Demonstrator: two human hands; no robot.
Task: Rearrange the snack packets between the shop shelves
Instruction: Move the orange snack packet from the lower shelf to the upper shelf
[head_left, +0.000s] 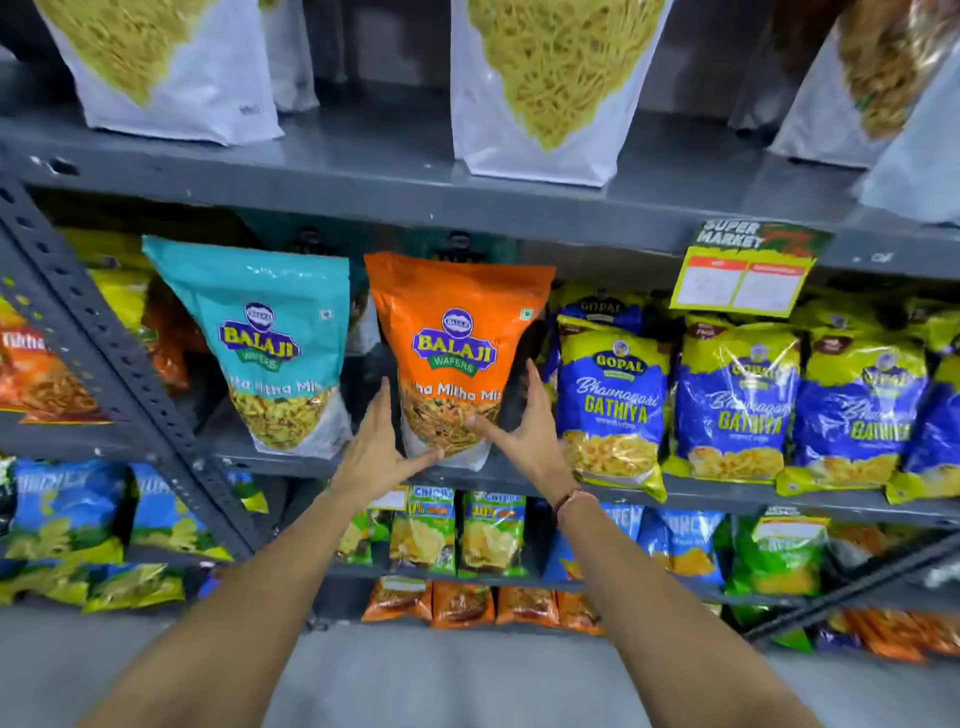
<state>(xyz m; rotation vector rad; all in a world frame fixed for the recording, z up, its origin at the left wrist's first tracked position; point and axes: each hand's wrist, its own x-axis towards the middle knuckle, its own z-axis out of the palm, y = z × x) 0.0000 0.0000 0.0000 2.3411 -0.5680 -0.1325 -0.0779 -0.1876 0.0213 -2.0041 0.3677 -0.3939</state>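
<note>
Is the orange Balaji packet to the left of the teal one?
No, the orange Balaji packet stands to the right of the teal packet, between it and the blue Gopal packets.

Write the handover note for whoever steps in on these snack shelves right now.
Left hand: open, against the lower left side of the orange Balaji packet.
Right hand: open, against its lower right side, thumb on the front.
Orange packet stands upright on the middle shelf, between the teal Balaji packet and the blue Gopal Gathiya packets.
Done: cannot tell what has been moved.
Left: settle or lift this packet, then carry on rearranging.
</note>
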